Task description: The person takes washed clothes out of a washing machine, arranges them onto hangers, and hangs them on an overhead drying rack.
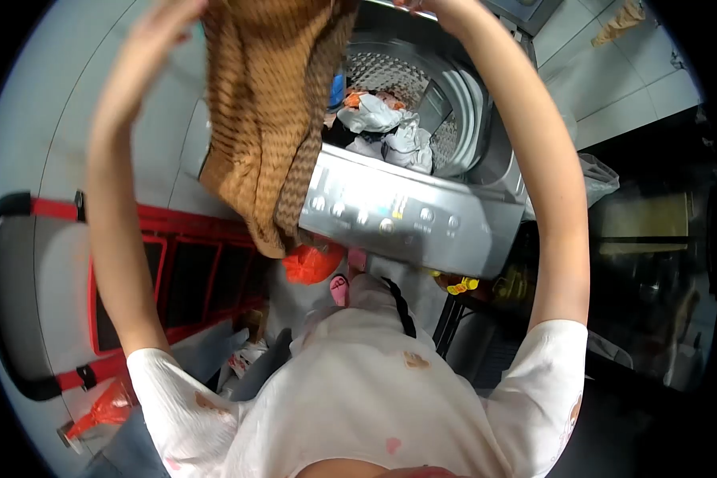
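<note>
A brown cloth [259, 111] with a dark repeating pattern, perhaps a garment, hangs from the top edge in front of the washing machine's left side. At its upper left edge is my left hand [167, 24], blurred, its fingers curled against the fabric. My right hand [426, 4] is above the machine's back right and mostly cut off by the frame, so its fingers hardly show. Below and between my arms is the open top-loading washing machine [414, 223]. White laundry [374, 115] lies in its drum, with orange and dark pieces and something blue beside it.
A red-framed folding rack or cart [155, 279] stands at the left. On the floor near my pink slipper [340, 289] is a red plastic bag [315, 261]. A dark glossy cabinet or appliance [645, 263] and yellow-capped bottles [462, 285] are to the right.
</note>
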`<state>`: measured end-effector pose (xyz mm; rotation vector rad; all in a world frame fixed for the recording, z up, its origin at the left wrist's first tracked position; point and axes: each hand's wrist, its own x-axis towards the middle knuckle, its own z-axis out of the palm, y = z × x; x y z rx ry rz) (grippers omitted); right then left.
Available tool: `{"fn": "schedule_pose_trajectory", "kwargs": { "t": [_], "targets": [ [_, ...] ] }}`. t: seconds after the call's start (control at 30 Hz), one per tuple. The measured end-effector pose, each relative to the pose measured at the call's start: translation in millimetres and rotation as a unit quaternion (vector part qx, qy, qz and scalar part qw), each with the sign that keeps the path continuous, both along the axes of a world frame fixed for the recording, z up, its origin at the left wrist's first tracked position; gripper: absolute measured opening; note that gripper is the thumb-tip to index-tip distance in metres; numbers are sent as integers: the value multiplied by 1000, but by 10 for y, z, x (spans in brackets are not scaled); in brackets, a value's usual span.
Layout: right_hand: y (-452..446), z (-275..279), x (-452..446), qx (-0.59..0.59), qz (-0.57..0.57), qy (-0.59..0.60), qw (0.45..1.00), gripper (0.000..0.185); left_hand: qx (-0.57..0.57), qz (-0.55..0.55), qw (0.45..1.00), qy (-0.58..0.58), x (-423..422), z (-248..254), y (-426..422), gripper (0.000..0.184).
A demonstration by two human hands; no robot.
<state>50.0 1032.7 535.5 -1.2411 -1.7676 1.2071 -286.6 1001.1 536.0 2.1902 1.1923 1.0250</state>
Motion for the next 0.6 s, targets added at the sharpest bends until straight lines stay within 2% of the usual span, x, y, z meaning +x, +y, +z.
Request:
{"fn": "schedule_pose_trajectory", "kwargs": {
  "t": [0.03, 0.07, 0.1, 0.13, 0.2, 0.27, 0.33, 0.47, 0.6],
  "targets": [
    [91, -309, 180, 31, -37, -72, 996, 29, -6, 37, 999, 33, 321, -178, -36, 52],
    [200, -665, 315, 61, -72, -145, 985, 38, -9, -3, 1000, 17, 413, -455, 43, 50],
    [196, -738, 345, -28, -41, -209, 977, 45, 15, -51, 997, 64, 408, -721, 146, 48],
    [348, -1005, 467, -79, -17, -243, 967, 44, 46, -64, 984, 159, 484, -820, 135, 44],
    [499, -1467, 629, -151, -3, -297, 943, 39, -7, -82, 974, 210, 572, -1062, 180, 37],
    [673, -1956, 774, -196, 9, -334, 922, 37, 21, -66, 959, 276, 566, -1272, 199, 31],
    [786, -2257, 819, -239, 0, -366, 899, 38, -127, -66, 949, 281, 587, -1332, 208, 31],
    [1071, -3073, 922, -277, -2, -436, 856, 40, -117, -90, 940, 309, 612, -1366, 239, 31],
    [1057, -3612, 679, -297, 36, -511, 806, 37, -126, -87, 936, 316, 638, -1373, 291, 27]
  ]
}}
